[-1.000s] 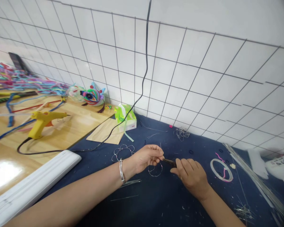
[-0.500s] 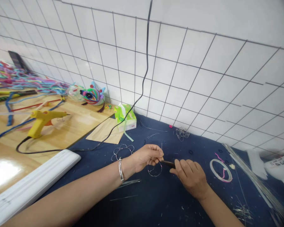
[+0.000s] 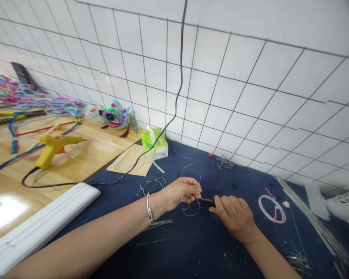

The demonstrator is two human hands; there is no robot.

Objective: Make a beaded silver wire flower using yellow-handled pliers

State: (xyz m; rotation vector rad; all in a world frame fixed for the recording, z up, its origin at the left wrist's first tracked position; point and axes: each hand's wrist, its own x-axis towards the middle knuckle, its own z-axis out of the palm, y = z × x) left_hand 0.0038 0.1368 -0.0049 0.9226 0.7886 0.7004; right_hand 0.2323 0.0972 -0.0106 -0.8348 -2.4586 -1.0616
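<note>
My left hand (image 3: 184, 192), with a silver bangle at the wrist, pinches a thin wire ring (image 3: 191, 215) that hangs below its fingertips. A short wire end sticks up above the pinch. In my right hand (image 3: 235, 217) the fingers are wrapped round dark-handled pliers (image 3: 206, 202), whose tip meets the wire right at my left fingertips. The exact grip of the jaws is too small to make out. Behind my left wrist a flower-shaped wire frame (image 3: 151, 185) lies on the dark blue cloth (image 3: 192, 248).
Cut wires (image 3: 158, 224) lie under my left forearm. To the right are a white ring (image 3: 272, 209), a long wire bundle (image 3: 311, 221) and wire scraps (image 3: 299, 260). Leftward stand a yellow glue gun (image 3: 50, 149), its black cable, a white case (image 3: 43, 228) and a tissue pack (image 3: 155, 143).
Hardly anything differs. Both hands keep their hold on the wire ring and the pliers; the whole view has shifted very slightly.
</note>
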